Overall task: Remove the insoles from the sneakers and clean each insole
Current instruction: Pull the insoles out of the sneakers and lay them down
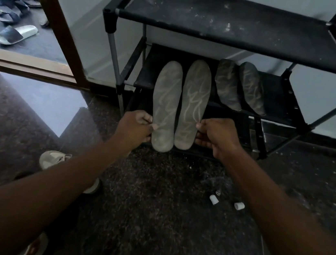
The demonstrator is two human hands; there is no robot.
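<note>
Progress: two pale grey insoles are out of the shoes and in the person's hands, and a darker pair [239, 87] lies on the shoe rack [219, 20], so removal looks done for these four.
Cleaning: I cannot tell whether any has been wiped. The pale pair shows streaks and a dusty film, so I judge the cleaning is unfinished.
Left hand: the left hand [136, 127] pinches the heel end of the left insole [165, 105], thumb on its face and fingers curled behind.
Right hand: the right hand [215, 136] grips the heel edge of the right insole [193, 103] in the same way.
Held pair: side by side, edges almost touching, toes pointing away toward the rack. Whether the toes rest on the middle shelf [278, 94] I cannot tell.
Darker pair: leaning side by side on that shelf, just right of the held pair.
Sneakers: one pale sneaker [54, 159] sits on the floor [152, 210], partly hidden by the left forearm. Another shoe [36, 244] shows at the bottom-left edge, mostly cut off.
Around: two small white caps [214, 199] lie on the floor near the right forearm, and slippers [14, 36] are scattered beyond the door frame [55, 16].
In the way: nothing blocks the hands, though the rack's top is speckled with dust and the floor looks gritty, so a cleaned insole set down there could pick up dirt.
</note>
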